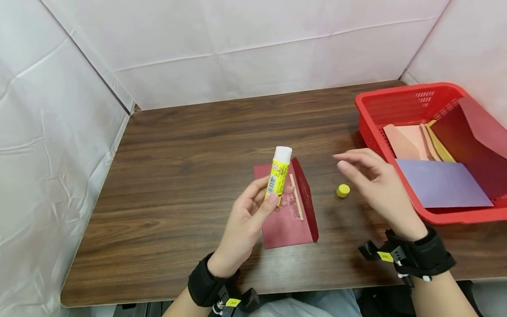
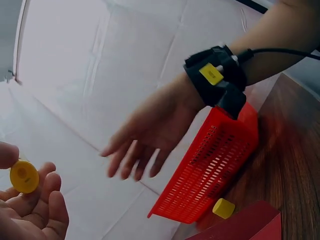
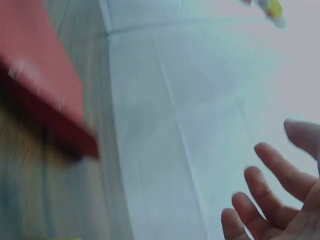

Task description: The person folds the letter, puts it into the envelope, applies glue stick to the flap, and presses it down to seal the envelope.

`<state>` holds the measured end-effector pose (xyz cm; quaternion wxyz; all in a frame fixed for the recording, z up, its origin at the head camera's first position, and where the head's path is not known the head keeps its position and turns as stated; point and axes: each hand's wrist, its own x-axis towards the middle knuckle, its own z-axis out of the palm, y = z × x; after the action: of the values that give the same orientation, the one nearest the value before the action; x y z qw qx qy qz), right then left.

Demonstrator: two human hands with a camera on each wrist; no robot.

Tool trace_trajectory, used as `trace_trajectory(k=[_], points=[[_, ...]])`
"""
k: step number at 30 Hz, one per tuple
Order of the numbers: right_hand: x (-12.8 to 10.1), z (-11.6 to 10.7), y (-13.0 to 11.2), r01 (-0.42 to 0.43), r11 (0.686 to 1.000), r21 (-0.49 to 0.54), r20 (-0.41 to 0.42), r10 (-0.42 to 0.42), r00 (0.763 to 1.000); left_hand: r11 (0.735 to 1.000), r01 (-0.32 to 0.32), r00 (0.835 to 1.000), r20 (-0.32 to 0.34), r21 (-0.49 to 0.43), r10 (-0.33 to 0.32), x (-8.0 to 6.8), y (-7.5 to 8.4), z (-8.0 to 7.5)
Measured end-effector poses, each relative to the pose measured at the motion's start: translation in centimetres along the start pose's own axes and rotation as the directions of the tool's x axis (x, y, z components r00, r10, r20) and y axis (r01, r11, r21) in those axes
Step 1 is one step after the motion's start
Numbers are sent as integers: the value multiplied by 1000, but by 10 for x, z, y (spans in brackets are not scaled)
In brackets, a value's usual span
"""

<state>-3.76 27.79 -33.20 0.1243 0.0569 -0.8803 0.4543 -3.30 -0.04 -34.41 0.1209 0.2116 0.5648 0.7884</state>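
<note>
My left hand (image 1: 253, 204) grips a yellow glue stick (image 1: 278, 176) with its white end up, thumb across the label. In the left wrist view the round yellow base of the glue stick (image 2: 24, 176) shows between thumb and fingers. Below it a red envelope (image 1: 283, 231) lies on the table, its flap (image 1: 305, 198) raised on the right. A cream strip (image 1: 296, 197) runs beside the flap, next to a shiny patch. My right hand (image 1: 370, 182) holds nothing, its fingers loosely bent near the small yellow cap (image 1: 343, 190) and the basket.
At the right stands a red plastic basket (image 1: 370, 127) holding a lilac envelope (image 1: 443, 182), peach envelopes (image 1: 404, 141), a yellow one (image 1: 441, 145) and a large dark red one (image 1: 463, 136). White sheeting (image 1: 253, 48) walls off the back and sides of the brown wooden table (image 1: 166, 185).
</note>
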Motion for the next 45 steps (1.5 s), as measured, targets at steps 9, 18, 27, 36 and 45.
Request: trace_trajectory(k=[9, 18, 27, 36, 45], points=[[-1, 32, -49, 158, 973, 171, 75, -173, 982, 996, 2, 999, 39, 92, -5, 3, -2, 9], [-4, 42, -57, 75, 947, 311, 45, -94, 995, 965, -26, 999, 47, 262, 15, 2, -5, 11], [-8, 36, -57, 51, 933, 355, 19, -62, 998, 939, -57, 998, 32, 338, 49, 5, -1, 7], [-8, 30, -53, 148, 970, 195, -8, -149, 989, 867, -150, 983, -25, 476, 184, 13, 17, 0], [-7, 33, -56, 326, 939, 107, -27, -325, 945, 805, -218, 973, 62, 551, 221, 25, 27, 7]])
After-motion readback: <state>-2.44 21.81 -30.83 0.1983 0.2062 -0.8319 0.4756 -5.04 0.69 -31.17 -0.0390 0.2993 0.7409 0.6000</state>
